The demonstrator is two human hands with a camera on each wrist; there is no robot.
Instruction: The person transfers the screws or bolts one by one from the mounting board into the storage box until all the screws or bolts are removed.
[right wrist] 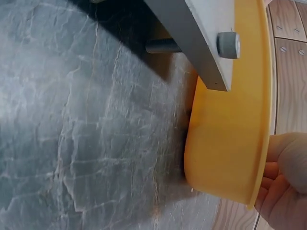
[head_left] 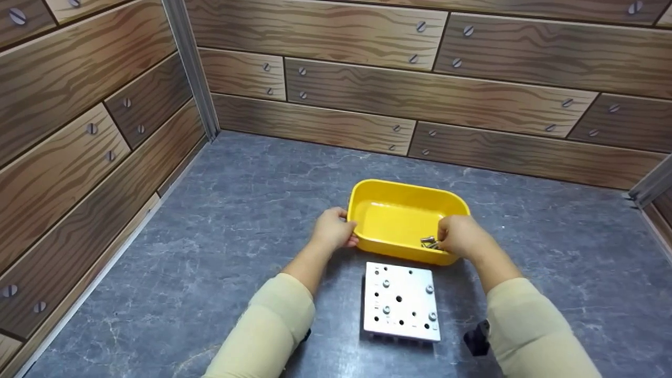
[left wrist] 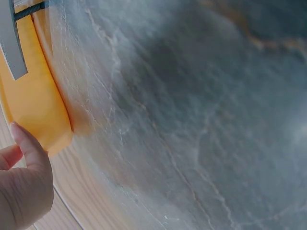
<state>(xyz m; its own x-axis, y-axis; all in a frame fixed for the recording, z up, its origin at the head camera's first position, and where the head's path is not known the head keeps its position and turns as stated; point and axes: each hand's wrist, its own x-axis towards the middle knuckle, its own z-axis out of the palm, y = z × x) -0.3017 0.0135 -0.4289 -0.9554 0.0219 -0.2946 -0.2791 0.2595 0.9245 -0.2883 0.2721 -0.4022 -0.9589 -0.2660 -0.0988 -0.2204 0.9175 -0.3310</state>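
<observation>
A shallow yellow plastic tray (head_left: 401,195) lies on the table, with a few small metal bolts (head_left: 429,242) in its front right corner. My left hand (head_left: 334,230) grips the tray's left end, thumb over the rim and fingers outside; in the left wrist view the thumb (left wrist: 31,148) presses its wall. My right hand (head_left: 463,236) reaches over the right end, bent fingers down among the bolts; I cannot tell whether they pinch one. In front of the tray stands a metal plate (head_left: 412,299) with several holes and several bolts set in it.
The plate is raised on legs, one of them showing as a bolt shank (right wrist: 163,46) in the right wrist view. Wood-patterned panels (head_left: 336,79) wall the grey marbled table (head_left: 252,210) at the back and left. A black object (head_left: 476,338) sits by the right sleeve.
</observation>
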